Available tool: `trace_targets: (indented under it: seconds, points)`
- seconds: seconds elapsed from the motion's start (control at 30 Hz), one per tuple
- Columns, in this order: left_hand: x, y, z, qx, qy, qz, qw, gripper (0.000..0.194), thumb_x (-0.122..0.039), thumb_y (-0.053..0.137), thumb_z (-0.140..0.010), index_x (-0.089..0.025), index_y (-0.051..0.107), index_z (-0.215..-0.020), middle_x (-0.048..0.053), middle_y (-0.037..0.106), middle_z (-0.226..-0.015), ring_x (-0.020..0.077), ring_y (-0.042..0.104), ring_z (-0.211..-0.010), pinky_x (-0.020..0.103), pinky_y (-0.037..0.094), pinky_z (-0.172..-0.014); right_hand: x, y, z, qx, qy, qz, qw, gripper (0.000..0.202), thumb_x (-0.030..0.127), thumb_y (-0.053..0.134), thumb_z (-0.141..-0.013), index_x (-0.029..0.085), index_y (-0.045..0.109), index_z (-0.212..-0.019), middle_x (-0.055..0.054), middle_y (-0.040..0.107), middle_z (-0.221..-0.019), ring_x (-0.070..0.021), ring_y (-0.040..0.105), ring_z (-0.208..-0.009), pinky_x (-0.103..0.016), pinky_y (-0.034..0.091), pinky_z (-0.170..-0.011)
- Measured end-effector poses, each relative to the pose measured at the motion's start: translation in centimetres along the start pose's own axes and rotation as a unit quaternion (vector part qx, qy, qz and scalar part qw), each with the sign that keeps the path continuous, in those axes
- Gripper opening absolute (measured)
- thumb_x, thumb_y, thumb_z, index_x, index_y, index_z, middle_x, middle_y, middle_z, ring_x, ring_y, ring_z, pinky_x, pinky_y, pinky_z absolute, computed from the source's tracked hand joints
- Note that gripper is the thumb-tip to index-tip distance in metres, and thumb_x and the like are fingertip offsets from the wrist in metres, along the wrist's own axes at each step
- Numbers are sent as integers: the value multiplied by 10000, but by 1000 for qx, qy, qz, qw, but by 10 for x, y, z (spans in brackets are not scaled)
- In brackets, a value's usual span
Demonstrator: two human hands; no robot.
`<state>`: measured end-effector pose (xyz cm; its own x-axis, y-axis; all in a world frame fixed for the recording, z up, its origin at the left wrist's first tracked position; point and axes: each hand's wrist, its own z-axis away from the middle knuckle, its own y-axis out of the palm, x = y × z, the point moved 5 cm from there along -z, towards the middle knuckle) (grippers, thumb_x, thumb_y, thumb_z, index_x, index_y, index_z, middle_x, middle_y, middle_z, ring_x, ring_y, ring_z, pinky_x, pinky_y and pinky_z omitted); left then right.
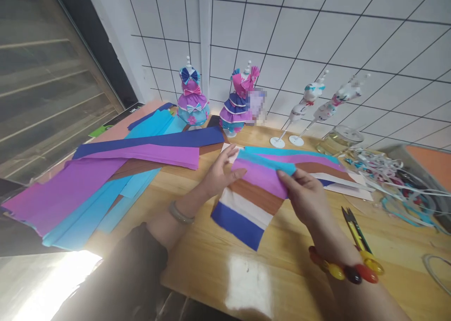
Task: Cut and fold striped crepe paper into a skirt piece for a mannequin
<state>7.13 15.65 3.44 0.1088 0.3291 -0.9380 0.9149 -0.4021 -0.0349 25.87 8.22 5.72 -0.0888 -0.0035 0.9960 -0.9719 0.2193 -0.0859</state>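
Observation:
A striped piece [259, 194] in light blue, purple, brown, white and dark blue hangs over the wooden table between my hands. My left hand [222, 173] has its thumb and fingers at the upper left corner of the piece. My right hand [305, 192] pinches its upper right edge. Behind it, longer strips [299, 159] in the same colours lie on the table, partly covered by the piece and my right hand. To the left of my left hand spreads a pile of long purple strips [84, 185], with blue and brown ones among them.
Two dressed mini mannequins [193, 100] [237, 105] and two barer ones [306, 100] [334, 105] stand along the tiled wall. Scissors [355, 227] lie right of my right hand. A glass bowl [338, 140] and tangled ribbons [398, 180] sit at the right.

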Motion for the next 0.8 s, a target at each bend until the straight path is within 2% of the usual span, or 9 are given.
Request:
trace_targets:
  seconds: [0.07, 0.1, 0.17, 0.23, 0.33, 0.5, 0.6, 0.67, 0.8]
  points:
    - [14, 13, 5, 86, -105, 80, 988, 787, -460, 693, -729, -206, 346, -1388, 127, 587, -1217, 238, 581, -1076, 382, 445, -919, 4, -16, 4, -54, -4, -70, 996, 238, 384, 666, -772, 262, 677, -976, -7, 711, -965, -182, 653, -856, -331, 522, -769]
    - [19, 20, 9, 130, -152, 102, 974, 765, -459, 713, -707, -192, 401, -1352, 114, 635, -1120, 226, 623, -974, 365, 475, -855, 4, -21, 7, -78, -1, -100, 992, 243, 369, 691, -752, 259, 685, -969, -15, 711, -987, -193, 653, -890, -340, 524, -791]
    - [27, 30, 18, 201, -227, 111, 946, 628, -439, 756, -659, -145, 561, -1178, 79, 678, -931, 194, 648, -805, 322, 496, -741, -2, -28, 13, -103, 14, -127, 986, 255, 355, 717, -727, 253, 693, -960, -24, 709, -1008, -206, 652, -925, -349, 528, -812]
    - [30, 32, 22, 232, -261, 104, 931, 474, -423, 777, -633, -114, 638, -965, 51, 677, -812, 166, 638, -720, 279, 489, -667, -12, -34, 20, -104, 38, -124, 986, 282, 372, 720, -723, 249, 687, -975, -28, 708, -1010, -213, 654, -922, -353, 536, -806]
    - [27, 25, 23, 264, -282, 118, 915, 383, -386, 789, -626, -121, 648, -864, 36, 684, -800, 146, 635, -709, 254, 487, -662, -31, -49, 31, -81, 109, -52, 989, 346, 462, 675, -753, 219, 678, -999, -50, 705, -988, -210, 663, -855, -334, 555, -742]
    - [13, 22, 34, 455, -297, 169, 822, 448, -343, 813, -598, -147, 667, -973, 49, 697, -946, 181, 649, -869, 268, 501, -790, -48, -76, 37, -10, 222, 70, 973, 544, 561, 576, -799, 223, 571, -1226, -79, 656, -1061, -176, 672, -733, -281, 558, -655]
    - [14, 25, 42, 517, -303, 162, 785, 524, -360, 810, -596, -162, 650, -1054, 45, 684, -1017, 205, 637, -944, 282, 504, -815, -52, -82, 23, -8, 235, 55, 970, 608, 543, 592, -795, 283, 469, -1331, -74, 620, -1098, -175, 681, -739, -285, 564, -662]
    - [18, 27, 45, 541, -293, 141, 775, 605, -381, 804, -598, -168, 617, -1133, 46, 661, -1089, 228, 612, -1022, 305, 493, -861, -54, -80, 9, -12, 231, 26, 973, 629, 507, 613, -789, 301, 433, -1356, -68, 614, -1077, -175, 682, -740, -288, 569, -654]
    - [21, 30, 43, 552, -241, 106, 791, 659, -412, 796, -594, -148, 600, -1165, 43, 628, -1153, 249, 531, -1152, 311, 433, -955, -52, -78, -18, -33, 183, 15, 982, 652, 428, 623, -791, 293, 392, -1385, -48, 646, -952, -163, 674, -685, -268, 567, -609]
